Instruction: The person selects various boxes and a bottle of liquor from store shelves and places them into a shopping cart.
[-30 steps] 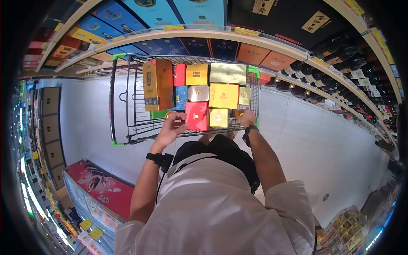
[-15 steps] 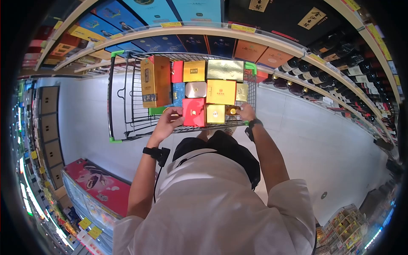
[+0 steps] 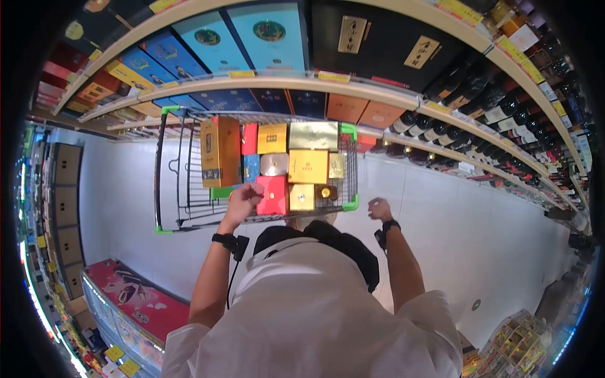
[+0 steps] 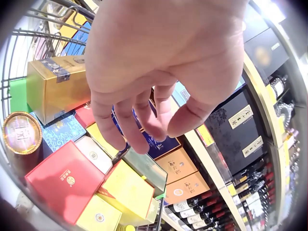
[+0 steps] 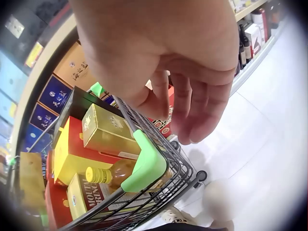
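Red box (image 3: 272, 195) sits on the person's side of the shopping cart (image 3: 350, 204), packed in with other cartons. Left hand (image 3: 242, 203) at its left edge: fingers bent loosely, thumb apart, nothing in them; whether a fingertip brushes the box, cannot tell. Right hand (image 3: 380, 210) off the cart's right side, fingers loosely curled, empty, apart from the frame.

Inside the cart: yellow-capped bottle (image 3: 325, 193) in the near right corner; small yellow box (image 3: 301, 197) between it and the red one; larger yellow box (image 3: 308, 166) farther in; tall gold box (image 3: 220, 151) towards the left side. Round-lidded container (image 4: 21, 133) just left of the red box, mostly hidden by the hand from overhead.

Risks, as judged: a low sweep of the left hand could catch the red box's edge or knock the round-lidded container, since both lie close under those bent fingers. Bottle looks the likelier casualty in a jolt; neither hand steadies it, and a shove through the row might drive it against the wires. Tall gold box could topple towards the cart's left side, where open wire basket offers little support. Bump against the shelving (image 3: 265, 83) beyond the cart might start either.
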Action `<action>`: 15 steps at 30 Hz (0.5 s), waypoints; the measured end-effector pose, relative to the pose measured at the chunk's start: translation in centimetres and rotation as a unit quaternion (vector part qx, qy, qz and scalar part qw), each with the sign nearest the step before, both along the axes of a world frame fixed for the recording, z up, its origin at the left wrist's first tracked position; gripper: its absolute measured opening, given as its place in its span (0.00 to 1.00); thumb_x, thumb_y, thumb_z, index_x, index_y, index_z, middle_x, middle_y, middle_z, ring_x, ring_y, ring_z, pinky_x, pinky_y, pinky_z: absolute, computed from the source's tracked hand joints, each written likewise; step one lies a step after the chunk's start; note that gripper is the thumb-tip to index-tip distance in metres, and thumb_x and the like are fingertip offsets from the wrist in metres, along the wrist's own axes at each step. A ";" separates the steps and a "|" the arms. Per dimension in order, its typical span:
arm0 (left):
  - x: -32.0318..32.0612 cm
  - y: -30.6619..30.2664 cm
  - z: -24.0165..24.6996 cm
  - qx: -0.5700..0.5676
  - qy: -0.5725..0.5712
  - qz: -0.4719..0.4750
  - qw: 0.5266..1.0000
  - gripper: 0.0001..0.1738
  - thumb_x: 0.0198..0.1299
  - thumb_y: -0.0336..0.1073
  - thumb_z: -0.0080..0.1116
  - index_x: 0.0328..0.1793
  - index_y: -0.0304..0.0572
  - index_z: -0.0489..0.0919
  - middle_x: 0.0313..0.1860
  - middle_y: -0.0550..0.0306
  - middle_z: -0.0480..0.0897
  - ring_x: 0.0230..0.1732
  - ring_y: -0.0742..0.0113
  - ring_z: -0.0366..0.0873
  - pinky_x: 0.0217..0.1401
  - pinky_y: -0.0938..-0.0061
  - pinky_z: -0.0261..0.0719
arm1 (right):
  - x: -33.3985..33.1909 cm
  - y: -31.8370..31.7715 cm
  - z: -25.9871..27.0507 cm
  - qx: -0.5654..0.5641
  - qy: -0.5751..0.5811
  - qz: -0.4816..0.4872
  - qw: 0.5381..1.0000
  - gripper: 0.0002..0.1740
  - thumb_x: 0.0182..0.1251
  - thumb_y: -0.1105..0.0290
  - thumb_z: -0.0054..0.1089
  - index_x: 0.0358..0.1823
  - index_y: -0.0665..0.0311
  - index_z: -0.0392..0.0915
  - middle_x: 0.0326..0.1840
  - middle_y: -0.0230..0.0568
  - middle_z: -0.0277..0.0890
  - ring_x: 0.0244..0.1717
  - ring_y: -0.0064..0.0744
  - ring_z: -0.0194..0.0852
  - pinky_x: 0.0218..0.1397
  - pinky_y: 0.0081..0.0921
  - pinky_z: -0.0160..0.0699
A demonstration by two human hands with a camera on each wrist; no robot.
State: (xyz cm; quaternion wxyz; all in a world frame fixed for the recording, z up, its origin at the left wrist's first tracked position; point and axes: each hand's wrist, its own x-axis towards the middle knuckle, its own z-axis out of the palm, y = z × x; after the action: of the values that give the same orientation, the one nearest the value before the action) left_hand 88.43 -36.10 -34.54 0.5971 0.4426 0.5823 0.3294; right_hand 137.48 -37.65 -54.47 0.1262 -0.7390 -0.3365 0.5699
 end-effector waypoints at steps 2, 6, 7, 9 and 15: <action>0.6 0.2 -1.1 -0.006 0.019 0.001 1.000 0.09 0.59 0.19 0.58 0.45 0.37 0.80 0.39 0.62 0.83 0.43 0.75 0.79 0.50 0.78 0.78 | 0.0 -0.4 -0.1 -0.008 0.023 0.003 1.000 0.11 0.67 0.72 0.60 0.47 0.68 0.83 0.34 0.46 0.85 0.26 0.38 0.86 0.25 0.31 0.88; 2.8 0.4 -1.1 0.035 0.006 -0.015 0.999 0.05 0.62 0.22 0.60 0.43 0.38 0.79 0.39 0.61 0.83 0.41 0.74 0.79 0.47 0.78 0.78 | 0.4 -0.4 -0.2 -0.015 0.055 0.013 0.998 0.13 0.65 0.69 0.60 0.47 0.67 0.84 0.34 0.44 0.85 0.28 0.37 0.87 0.29 0.33 0.89; 3.8 0.4 0.4 0.009 0.013 -0.002 1.000 0.05 0.63 0.23 0.61 0.43 0.39 0.79 0.40 0.62 0.83 0.41 0.74 0.79 0.46 0.78 0.78 | 0.5 -0.3 0.4 -0.009 0.057 0.031 0.998 0.14 0.64 0.67 0.60 0.48 0.67 0.84 0.34 0.43 0.84 0.29 0.38 0.87 0.30 0.34 0.88; 4.3 0.3 0.2 0.007 0.022 -0.011 1.000 0.04 0.65 0.25 0.62 0.44 0.40 0.79 0.40 0.63 0.83 0.41 0.75 0.79 0.45 0.78 0.78 | 0.5 0.1 2.0 -0.021 0.061 0.046 0.997 0.16 0.64 0.65 0.61 0.49 0.66 0.84 0.36 0.42 0.85 0.32 0.36 0.87 0.33 0.33 0.88; 4.4 -1.6 -1.4 -0.009 0.142 -0.044 0.989 0.08 0.64 0.33 0.66 0.46 0.38 0.83 0.40 0.57 0.86 0.43 0.69 0.84 0.49 0.72 0.82 | 0.1 1.2 2.0 -0.031 0.067 0.133 0.988 0.29 0.66 0.61 0.65 0.67 0.64 0.76 0.47 0.47 0.85 0.41 0.40 0.87 0.40 0.33 0.88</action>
State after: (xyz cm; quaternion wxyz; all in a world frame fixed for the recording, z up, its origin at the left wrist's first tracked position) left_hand 92.83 -37.74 -35.90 0.5258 0.5048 0.6444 0.2313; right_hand 137.58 -36.47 -52.48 0.0488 -0.6509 -0.4052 0.6401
